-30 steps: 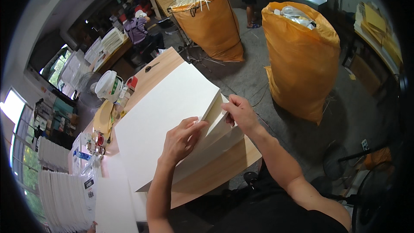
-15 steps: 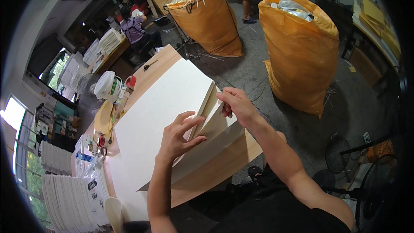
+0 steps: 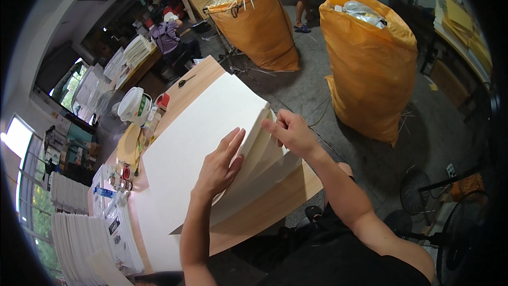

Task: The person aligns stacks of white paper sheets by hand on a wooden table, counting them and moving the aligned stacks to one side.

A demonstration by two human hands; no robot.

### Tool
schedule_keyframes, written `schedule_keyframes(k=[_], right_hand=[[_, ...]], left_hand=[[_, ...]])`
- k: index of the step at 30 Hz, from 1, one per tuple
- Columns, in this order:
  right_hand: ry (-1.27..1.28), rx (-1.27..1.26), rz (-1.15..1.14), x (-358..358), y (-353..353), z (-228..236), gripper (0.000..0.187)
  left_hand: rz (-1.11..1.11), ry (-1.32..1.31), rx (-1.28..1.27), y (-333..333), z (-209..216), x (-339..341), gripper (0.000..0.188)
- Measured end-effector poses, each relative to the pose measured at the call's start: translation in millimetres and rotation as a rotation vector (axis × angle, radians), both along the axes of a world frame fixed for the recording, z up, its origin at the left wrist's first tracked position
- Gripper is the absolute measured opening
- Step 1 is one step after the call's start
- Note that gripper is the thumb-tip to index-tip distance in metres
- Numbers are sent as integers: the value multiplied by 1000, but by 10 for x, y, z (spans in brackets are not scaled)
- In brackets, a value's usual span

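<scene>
Large white paper sheets point(image 3: 196, 137) lie stacked across the wooden table point(image 3: 264, 206). Along their right-hand side the edges are lifted and curve over, with cream-coloured layers showing beneath. My left hand point(image 3: 219, 167) rests on the top sheet beside this raised edge, its fingers stretched out and holding nothing. At the far right corner my right hand point(image 3: 291, 132) is closed, thumb against the edge of the sheets. Its curled fingers hide part of the corner, so how many sheets they grip is unclear.
A white bucket point(image 3: 133, 107), rolls of tape point(image 3: 162, 100) and scissors point(image 3: 186, 80) lie along the table's left side. Stacked printed sheets point(image 3: 84, 243) stand lower left. Two orange sacks point(image 3: 368, 79) stand on the floor. Fans point(image 3: 415, 190) are at right. Two people point(image 3: 165, 37) are farther back.
My left fingers have straightened and drawn together, lying flatter on the sheet instead of curling over its edge. The right thumb has shifted slightly left, and the lifted edge now looks more closed.
</scene>
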State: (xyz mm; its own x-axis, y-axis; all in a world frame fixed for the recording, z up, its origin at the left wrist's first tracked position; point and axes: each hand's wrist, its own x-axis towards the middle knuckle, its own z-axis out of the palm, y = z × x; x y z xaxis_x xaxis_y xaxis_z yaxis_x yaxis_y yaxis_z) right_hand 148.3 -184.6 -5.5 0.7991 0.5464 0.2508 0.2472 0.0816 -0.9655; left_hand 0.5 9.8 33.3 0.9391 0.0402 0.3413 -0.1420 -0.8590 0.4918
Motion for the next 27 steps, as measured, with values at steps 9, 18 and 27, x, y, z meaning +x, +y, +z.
schedule_keyframes(k=[9,18,27], right_hand=[[491,261,201,94,30,5,31],[445,204,208,107,-39,63,32],[496,260,226,160,11,-54,28]], left_hand=[[-55,-16,113,-123,89,-22,45],[-84,-1,61,-38,62,16,43],[-60,-24,173,-42,-29,31,36]])
